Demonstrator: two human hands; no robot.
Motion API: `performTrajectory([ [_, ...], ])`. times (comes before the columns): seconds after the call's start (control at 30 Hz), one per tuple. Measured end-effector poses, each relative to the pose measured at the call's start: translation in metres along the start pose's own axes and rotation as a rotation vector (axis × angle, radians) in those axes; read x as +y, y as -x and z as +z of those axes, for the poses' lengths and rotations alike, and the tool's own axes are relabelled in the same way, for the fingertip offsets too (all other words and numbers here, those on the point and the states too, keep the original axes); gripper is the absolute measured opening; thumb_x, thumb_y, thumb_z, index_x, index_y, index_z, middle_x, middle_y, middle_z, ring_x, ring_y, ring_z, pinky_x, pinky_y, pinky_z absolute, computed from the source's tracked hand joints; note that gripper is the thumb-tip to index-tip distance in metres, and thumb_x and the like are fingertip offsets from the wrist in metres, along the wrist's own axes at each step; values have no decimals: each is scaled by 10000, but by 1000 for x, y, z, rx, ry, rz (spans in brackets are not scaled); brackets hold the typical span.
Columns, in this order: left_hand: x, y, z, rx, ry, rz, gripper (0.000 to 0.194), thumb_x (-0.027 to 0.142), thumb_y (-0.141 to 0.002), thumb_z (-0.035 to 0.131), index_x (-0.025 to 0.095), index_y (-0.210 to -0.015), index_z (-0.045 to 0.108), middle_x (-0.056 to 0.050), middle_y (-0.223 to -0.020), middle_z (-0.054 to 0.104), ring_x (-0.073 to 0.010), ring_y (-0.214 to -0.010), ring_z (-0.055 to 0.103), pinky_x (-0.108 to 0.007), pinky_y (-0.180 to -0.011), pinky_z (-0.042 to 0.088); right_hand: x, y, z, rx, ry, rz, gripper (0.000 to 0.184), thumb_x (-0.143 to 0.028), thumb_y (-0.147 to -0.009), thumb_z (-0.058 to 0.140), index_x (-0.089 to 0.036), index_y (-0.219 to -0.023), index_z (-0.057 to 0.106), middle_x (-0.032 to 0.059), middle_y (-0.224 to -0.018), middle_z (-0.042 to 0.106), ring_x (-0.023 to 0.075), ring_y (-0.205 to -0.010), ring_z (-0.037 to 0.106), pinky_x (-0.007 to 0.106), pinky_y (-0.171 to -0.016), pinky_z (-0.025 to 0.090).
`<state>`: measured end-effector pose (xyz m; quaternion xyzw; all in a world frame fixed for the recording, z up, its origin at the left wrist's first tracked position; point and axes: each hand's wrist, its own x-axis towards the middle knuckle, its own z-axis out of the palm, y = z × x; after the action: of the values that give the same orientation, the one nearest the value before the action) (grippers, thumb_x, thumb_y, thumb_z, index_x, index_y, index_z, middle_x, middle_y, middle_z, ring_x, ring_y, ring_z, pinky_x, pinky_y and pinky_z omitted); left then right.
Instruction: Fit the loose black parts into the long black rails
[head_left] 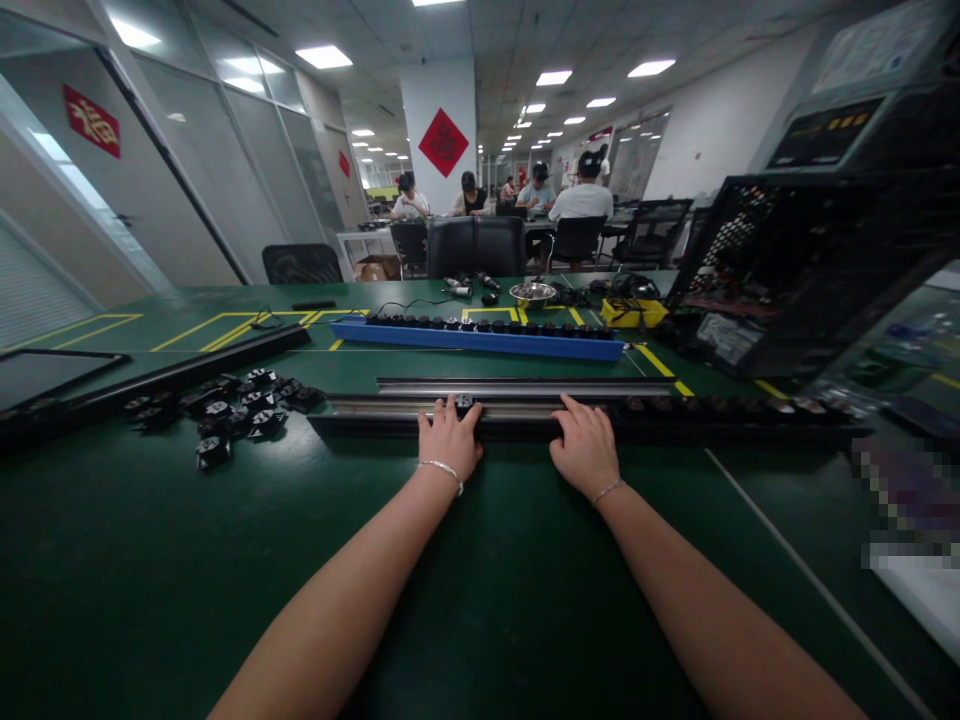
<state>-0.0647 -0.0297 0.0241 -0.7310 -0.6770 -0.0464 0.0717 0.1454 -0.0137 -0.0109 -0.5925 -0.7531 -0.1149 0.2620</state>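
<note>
A long black and silver rail (525,408) lies across the green table (150,560) in front of me. My left hand (448,440) rests on its near edge, fingers curled around a small black part (465,403) seated in the rail. Beside it, my right hand (583,445) presses on the rail with its fingers bent over the edge. More black parts (720,406) sit along the rail's right stretch.
A pile of loose black parts (229,410) lies to the left. A blue rail (480,337) filled with black parts lies behind. A black mesh case (795,260) stands at the right. A metal bowl (532,293), a yellow box (634,312) and seated people (581,200) are farther back.
</note>
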Motion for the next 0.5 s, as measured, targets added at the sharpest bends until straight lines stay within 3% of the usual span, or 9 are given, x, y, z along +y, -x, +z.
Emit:
performTrajectory([
  [0.5,-26,2,4,3,-36,-54,606,385,-783,541,356,-1364,370,-118,-1475,338,-324,-1327,329,-543,-1022,283,0,0,0,2,-7,0,324,-129,-703,493,-164,-992,635,105,-1330,523,252,-1157,488,445,-1056,275],
])
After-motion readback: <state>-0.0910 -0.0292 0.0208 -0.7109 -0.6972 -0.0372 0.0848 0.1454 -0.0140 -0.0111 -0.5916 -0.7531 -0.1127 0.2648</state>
